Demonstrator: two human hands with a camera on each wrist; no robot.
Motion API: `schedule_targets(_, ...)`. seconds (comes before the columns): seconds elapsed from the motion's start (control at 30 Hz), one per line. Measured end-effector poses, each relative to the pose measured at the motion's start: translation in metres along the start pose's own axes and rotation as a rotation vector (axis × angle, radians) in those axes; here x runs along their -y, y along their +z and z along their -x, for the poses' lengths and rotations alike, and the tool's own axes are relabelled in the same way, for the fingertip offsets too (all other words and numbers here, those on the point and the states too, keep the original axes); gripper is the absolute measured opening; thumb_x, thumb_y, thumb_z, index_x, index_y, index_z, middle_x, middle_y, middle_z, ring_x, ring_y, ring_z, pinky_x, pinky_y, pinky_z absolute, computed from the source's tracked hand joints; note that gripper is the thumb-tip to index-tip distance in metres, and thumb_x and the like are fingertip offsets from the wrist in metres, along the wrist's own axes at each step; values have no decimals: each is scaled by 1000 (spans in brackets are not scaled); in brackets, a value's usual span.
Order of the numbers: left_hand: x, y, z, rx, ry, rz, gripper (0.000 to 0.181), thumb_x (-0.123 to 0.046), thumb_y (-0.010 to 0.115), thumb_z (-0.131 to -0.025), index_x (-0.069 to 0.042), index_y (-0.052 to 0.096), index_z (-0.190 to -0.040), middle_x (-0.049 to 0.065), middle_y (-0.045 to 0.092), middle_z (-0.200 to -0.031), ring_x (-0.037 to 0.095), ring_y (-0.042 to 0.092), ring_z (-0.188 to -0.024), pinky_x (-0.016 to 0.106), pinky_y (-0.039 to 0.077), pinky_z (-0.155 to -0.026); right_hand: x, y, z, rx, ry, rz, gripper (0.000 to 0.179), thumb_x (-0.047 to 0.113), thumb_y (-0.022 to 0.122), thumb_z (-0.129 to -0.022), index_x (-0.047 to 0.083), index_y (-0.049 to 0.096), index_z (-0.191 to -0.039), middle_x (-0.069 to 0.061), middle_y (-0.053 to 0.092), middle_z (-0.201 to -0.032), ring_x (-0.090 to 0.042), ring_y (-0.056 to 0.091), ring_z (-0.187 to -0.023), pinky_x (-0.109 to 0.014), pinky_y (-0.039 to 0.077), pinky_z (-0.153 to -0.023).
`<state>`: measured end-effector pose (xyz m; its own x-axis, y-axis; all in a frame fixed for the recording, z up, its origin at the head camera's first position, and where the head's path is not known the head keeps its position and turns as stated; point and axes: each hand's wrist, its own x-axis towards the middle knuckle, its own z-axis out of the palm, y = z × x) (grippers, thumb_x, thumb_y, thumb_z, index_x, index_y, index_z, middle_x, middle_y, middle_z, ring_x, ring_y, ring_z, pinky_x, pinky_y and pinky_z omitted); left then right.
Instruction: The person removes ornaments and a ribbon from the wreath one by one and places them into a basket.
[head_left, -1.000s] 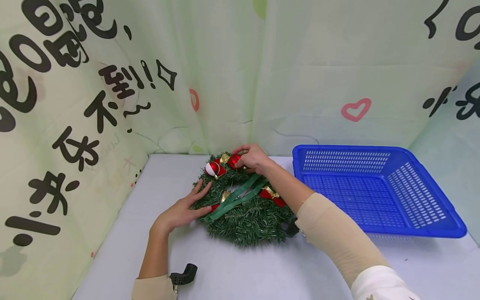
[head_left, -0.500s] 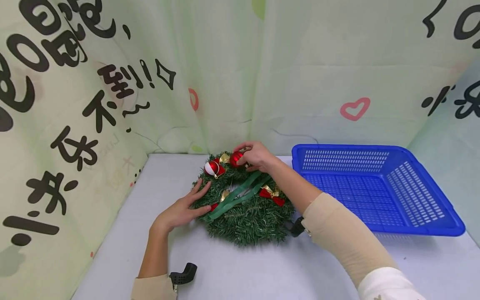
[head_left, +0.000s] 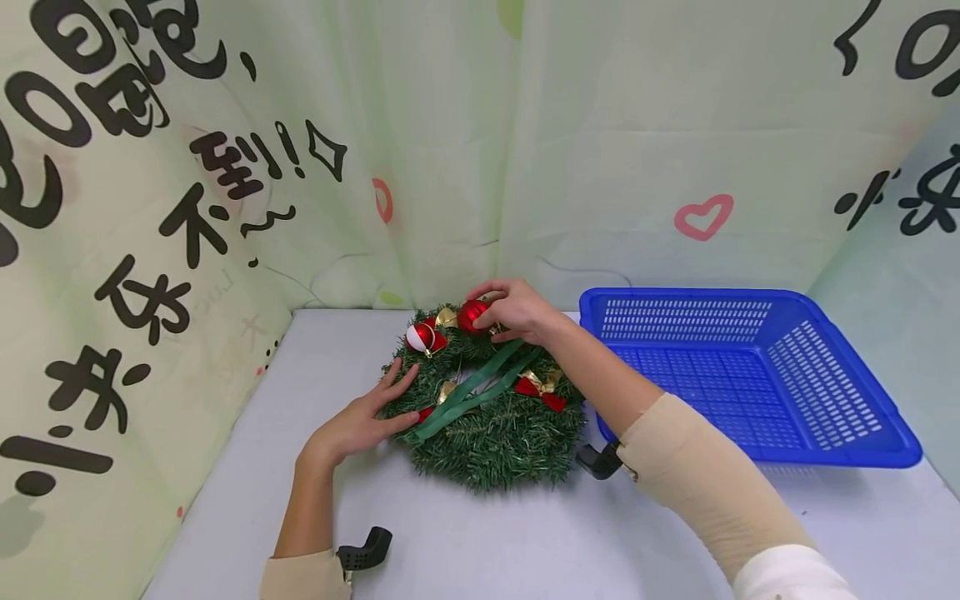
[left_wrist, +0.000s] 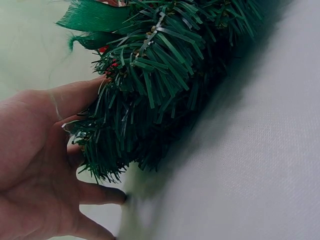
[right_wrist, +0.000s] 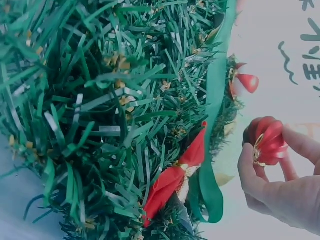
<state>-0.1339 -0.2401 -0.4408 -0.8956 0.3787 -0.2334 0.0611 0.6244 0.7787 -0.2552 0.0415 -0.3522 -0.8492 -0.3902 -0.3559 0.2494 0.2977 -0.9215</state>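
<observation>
A green Christmas wreath (head_left: 491,442) lies on the table, trimmed with red and gold bows, a red-and-white ball (head_left: 420,337) and a trailing green ribbon (head_left: 468,387). My left hand (head_left: 365,423) rests against its left side with fingers spread; in the left wrist view, thumb and fingers touch the bristly edge. At the wreath's far side, my right hand (head_left: 517,312) pinches a ribbed red Christmas ball (right_wrist: 270,140) between thumb and fingers. The ball's gold hanging loop (right_wrist: 258,149) shows in the right wrist view, beyond a red bow (right_wrist: 175,175).
To the right of the wreath stands a blue plastic basket (head_left: 817,457) with slotted walls, close beside my right forearm. A white cloth covers the table (head_left: 480,542). Printed curtains (head_left: 600,167) hang behind and on both sides.
My right hand and forearm have shifted slightly to the right, with the ribbed ball showing more between the fingers. The left hand stays against the wreath.
</observation>
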Motion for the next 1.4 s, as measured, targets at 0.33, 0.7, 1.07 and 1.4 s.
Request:
schedule_targets(0.33, 1, 0, -1, -4, 2, -15, 80, -44, 63, -104, -36, 16, -168, -5, -8, -177, 43, 6, -161, 71, 20, -121, 4, -2, 19, 43, -27, -13, 50, -5, 64, -96, 11, 59, -144, -17, 52, -145, -37, 60, -126, -58, 53, -104)
schedule_targets(0.7, 2, 1, -1, -6, 0, 1, 80, -44, 64, -103, -38, 17, -167, -7, -8, -176, 42, 5, -161, 71, 20, -122, 6, -11, 35, 50, -65, -4, 49, -4, 65, -96, 11, 59, -143, -16, 50, -150, -37, 62, -125, -49, 59, -95)
schedule_targets(1.07, 1, 1, -2, -5, 1, 1, 80, -44, 64, -103, -37, 17, -167, -7, -8, -176, 41, 4, -161, 71, 18, -122, 5, -17, 53, 64, -125, 22, 50, -4, 68, -95, 8, 59, -143, -16, 48, -149, -36, 64, -122, -53, 59, -96)
schedule_targets(1.4, 2, 1, -2, -2, -1, -13, 80, -43, 63, -104, -36, 16, -168, -8, -8, -176, 42, 5, -161, 71, 19, -122, 6, -28, 75, 47, -156, 48, 48, 0, 72, -93, 11, 62, -139, -14, 53, -145, -35, 67, -117, -42, 63, -85)
